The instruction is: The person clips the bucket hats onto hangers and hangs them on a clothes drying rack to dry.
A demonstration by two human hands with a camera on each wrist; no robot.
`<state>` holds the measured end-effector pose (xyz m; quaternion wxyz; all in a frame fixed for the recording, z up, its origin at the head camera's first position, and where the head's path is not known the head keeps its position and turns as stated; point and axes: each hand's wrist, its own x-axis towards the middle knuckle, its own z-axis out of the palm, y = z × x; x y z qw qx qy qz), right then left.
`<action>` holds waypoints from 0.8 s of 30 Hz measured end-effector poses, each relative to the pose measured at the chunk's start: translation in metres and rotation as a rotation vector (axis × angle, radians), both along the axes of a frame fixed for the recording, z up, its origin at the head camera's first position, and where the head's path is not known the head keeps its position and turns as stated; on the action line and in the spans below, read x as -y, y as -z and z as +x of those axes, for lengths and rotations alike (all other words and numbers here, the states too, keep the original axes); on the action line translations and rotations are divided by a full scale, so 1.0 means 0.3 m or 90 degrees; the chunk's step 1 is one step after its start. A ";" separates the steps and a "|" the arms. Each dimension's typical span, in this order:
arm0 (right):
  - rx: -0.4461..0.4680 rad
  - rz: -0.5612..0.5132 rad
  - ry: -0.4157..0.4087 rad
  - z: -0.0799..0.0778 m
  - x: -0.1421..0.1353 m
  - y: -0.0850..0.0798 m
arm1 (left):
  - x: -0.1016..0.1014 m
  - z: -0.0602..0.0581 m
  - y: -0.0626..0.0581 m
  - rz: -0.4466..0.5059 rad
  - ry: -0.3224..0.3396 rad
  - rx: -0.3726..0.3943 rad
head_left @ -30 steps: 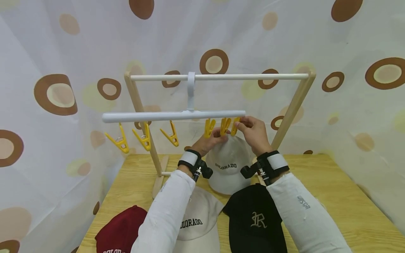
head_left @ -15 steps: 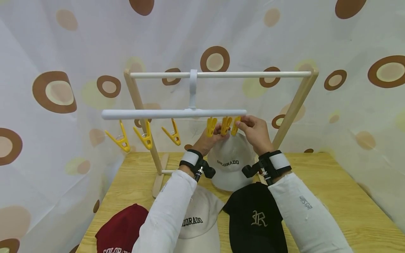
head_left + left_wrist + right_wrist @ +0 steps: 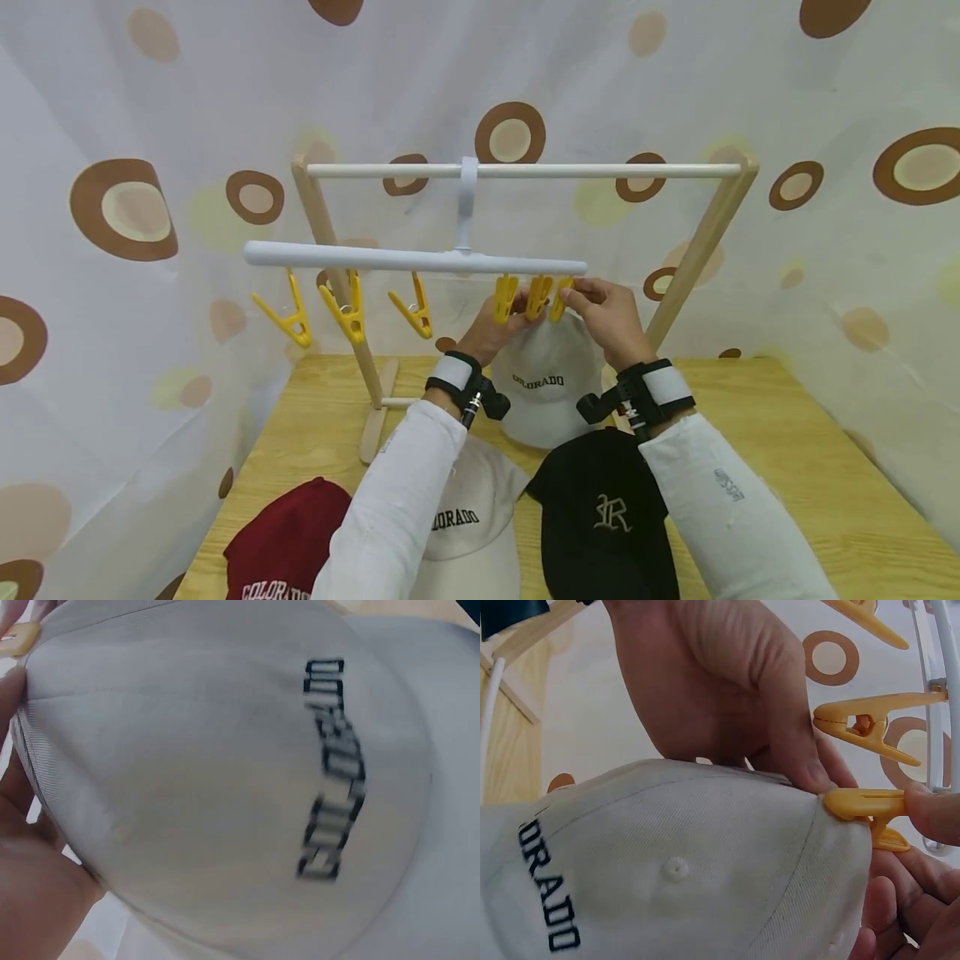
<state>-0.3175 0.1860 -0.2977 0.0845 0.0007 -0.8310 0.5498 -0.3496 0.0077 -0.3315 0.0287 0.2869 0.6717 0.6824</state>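
Note:
A pale cap [image 3: 543, 367] with COLORADO lettering hangs below the right end of a white clip hanger [image 3: 390, 260]. My left hand [image 3: 495, 329] grips the cap from its left side; in the right wrist view its thumb presses on the crown's edge. With my right hand [image 3: 609, 321] I pinch the yellow end clip [image 3: 866, 804], thumb on one of its arms. The tip of this clip lies on the crown's edge. Fabric of the cap [image 3: 210, 765] fills most of the left wrist view. Several other yellow clips [image 3: 345, 312] hang from the hanger, with nothing visible in them.
The hanger hooks over the white bar [image 3: 585, 171] of a wooden rack [image 3: 697, 250]. On the wooden table [image 3: 750, 450] lie a red cap [image 3: 288, 537], another pale cap [image 3: 480, 508] and a black cap [image 3: 600, 517], partly under my sleeves. A patterned curtain hangs behind.
The hanger's left end has risen and its hook sits slightly further right. The view has shifted a little. Both hands keep hold of the cap and the end clip.

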 end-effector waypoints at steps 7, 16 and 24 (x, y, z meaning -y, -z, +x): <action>0.003 0.014 -0.006 0.006 -0.011 -0.001 | -0.031 -0.027 0.018 -0.003 -0.019 0.023; 0.005 0.007 0.001 0.009 -0.019 -0.005 | -0.052 -0.073 0.055 -0.021 -0.025 0.059; -0.004 -0.025 0.009 0.006 -0.010 0.006 | -0.042 -0.059 0.054 -0.050 -0.094 0.045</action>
